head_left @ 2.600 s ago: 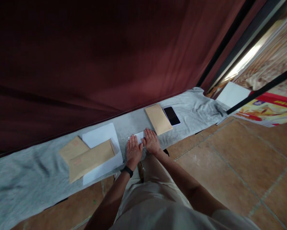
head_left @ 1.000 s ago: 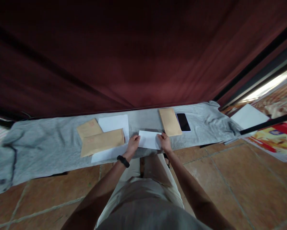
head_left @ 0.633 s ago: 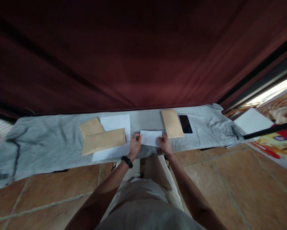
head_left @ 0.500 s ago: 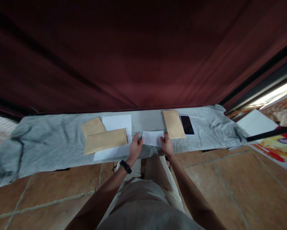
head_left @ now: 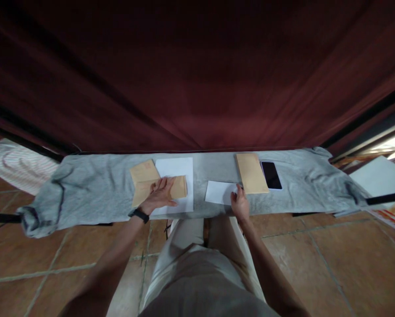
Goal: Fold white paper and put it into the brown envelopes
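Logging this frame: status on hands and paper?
Left hand flat on brown envelope, open. Right hand fingertips on folded paper, no clear grip. Paper flat on grey cloth. Second envelope and phone just right, apart.

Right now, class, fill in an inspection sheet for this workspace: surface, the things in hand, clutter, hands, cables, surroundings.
Surface: grey cloth spread over a low ledge, wrinkled at both ends.
Things in hand: folded white paper; brown envelopes overlapping a white sheet.
Clutter: another brown envelope beside a dark phone.
Hands: left hand lies flat on the brown envelopes; right hand touches the folded white paper's edge.
Cables: nothing seen.
Surroundings: dark red curtain behind, tiled floor below.
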The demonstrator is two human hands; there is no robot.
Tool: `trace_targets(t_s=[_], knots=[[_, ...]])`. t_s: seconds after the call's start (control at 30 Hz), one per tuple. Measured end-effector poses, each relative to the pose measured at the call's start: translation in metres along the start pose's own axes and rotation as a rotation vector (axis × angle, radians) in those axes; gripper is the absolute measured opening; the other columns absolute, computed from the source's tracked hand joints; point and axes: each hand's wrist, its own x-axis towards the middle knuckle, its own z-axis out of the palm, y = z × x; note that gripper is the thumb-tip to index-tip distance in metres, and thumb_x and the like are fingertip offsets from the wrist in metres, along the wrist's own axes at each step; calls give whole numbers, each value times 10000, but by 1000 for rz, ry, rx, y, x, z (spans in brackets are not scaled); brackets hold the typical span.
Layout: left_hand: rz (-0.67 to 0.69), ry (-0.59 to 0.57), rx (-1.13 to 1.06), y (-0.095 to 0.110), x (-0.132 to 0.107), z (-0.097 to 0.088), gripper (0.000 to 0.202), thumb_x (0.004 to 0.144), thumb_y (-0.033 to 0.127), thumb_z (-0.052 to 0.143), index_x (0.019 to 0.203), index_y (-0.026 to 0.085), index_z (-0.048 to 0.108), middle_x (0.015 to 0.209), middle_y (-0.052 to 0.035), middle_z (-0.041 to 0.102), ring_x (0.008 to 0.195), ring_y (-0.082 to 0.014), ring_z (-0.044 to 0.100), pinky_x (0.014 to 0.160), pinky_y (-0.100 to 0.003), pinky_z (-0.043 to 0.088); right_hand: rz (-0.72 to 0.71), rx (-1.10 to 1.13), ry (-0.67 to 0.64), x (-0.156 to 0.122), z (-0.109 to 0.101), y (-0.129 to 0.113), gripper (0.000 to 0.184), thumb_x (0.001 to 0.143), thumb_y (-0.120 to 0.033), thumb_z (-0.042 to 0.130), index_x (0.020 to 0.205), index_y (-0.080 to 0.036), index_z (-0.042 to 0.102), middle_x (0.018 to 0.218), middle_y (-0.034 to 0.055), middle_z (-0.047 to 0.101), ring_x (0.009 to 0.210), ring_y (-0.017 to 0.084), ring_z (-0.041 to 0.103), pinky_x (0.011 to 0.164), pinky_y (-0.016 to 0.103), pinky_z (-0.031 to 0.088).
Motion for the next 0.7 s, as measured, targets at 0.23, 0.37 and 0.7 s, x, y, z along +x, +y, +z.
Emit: trace_targets(t_s=[0.23,0.37,0.7], knots=[[54,-82,47,-18,17,0,1331,556,652,773,1624,245,92,1688,-215,23,1556,-406,16,1201,-601,67,-196,-128,59,-20,-8,-1,458,989,-261,407,1427,-148,472,1431,228,486,1269,337,529,998,521,502],[71,-75,33,-19,19,-1,1345,526,653,784,1621,240,121,1685,-225,53,1553,-416,48,1199,-605,54,-328,-97,60,-32,-7,-2,448,995,-231,411,1435,-176,474,1461,204,471,1324,337,471,1025,565,482],[132,13,-11,-15,8,2,1298,548,613,792,1615,246,151,1668,-200,185,1527,-411,155,1198,-566,100,-431,75,-35,-55,15,-31,429,987,-165,417,1403,-199,519,1473,167,489,1408,319,394,1083,614,438]])
